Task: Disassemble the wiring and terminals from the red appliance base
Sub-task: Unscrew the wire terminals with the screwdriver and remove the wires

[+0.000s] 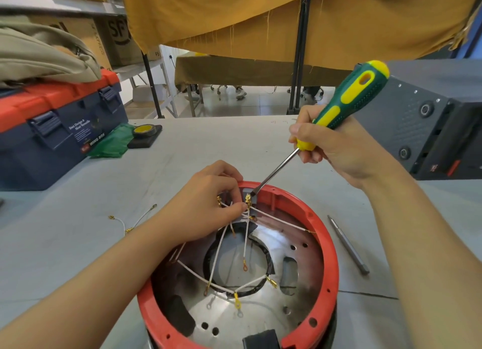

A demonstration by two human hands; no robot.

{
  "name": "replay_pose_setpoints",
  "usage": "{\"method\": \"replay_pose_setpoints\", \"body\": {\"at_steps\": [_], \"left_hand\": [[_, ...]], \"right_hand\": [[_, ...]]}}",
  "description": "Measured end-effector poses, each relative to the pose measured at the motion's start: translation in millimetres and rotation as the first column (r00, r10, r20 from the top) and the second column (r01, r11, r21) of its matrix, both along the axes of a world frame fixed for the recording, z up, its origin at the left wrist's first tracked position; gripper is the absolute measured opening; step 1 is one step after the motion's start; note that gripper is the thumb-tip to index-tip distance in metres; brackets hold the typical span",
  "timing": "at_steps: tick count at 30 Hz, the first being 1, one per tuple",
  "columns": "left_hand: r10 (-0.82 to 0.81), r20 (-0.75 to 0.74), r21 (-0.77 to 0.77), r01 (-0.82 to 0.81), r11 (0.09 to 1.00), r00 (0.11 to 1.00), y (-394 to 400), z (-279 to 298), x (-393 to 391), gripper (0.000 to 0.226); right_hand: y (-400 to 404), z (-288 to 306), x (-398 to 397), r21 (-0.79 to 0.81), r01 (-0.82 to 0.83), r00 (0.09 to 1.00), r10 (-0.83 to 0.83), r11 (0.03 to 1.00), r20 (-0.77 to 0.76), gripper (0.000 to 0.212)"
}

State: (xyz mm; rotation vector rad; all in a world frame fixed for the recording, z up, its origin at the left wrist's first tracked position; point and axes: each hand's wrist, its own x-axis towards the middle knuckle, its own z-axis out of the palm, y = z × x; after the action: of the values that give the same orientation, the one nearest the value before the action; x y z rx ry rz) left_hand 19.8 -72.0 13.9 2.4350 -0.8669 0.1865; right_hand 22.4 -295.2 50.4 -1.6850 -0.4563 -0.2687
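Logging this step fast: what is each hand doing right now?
Left hand: pinches the white wires at the terminal block inside the red base.
Right hand: grips the screwdriver, tip at the terminals.

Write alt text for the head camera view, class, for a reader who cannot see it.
The right hand drives a green-and-yellow screwdriver into a terminal at the far rim of a red appliance base, while the left hand pinches white wires there. A loose wire lies on the table.
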Motion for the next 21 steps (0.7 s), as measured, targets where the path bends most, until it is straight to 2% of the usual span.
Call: {"method": "replay_pose_setpoints", "body": {"at_steps": [3, 6, 12, 18, 21], "left_hand": [[0.005, -0.006, -0.015, -0.005, 1.0, 1.0, 0.7, -0.1, 0.3, 0.013], [-0.001, -0.013, -0.011, 0.001, 1.0, 1.0, 1.3, -1.0, 0.3, 0.011], [-0.015, -0.007, 0.001, 0.015, 1.0, 1.0, 3.6, -2.0, 1.0, 0.011], [0.094, 0.041, -0.14, -0.087, 0.986, 0.995, 4.3, 5.4, 1.7, 0.013], [0.112, 0.048, -0.038, -0.11, 0.993, 0.993, 8.7, 11.7, -2.0, 0.011]], "right_hand": [[9.7, -6.6, 2.8, -0.024, -0.058, 0.997, 0.057, 0.998, -0.044, 0.028], [14.3, -8.8, 4.7, -0.079, -0.047, 0.998, 0.043, 0.996, -0.051, 0.031], [2.1, 1.2, 1.3, 0.011, 0.032, 0.999, -0.032, 0.999, -0.021, 0.023], [-0.4, 7.3, -2.8, 0.036, 0.078, 0.997, -0.078, 0.996, 0.018, 0.023], [-0.9, 10.4, -5.6, 0.004, 0.09, 0.995, -0.09, 0.996, 0.045, 0.023]]}}
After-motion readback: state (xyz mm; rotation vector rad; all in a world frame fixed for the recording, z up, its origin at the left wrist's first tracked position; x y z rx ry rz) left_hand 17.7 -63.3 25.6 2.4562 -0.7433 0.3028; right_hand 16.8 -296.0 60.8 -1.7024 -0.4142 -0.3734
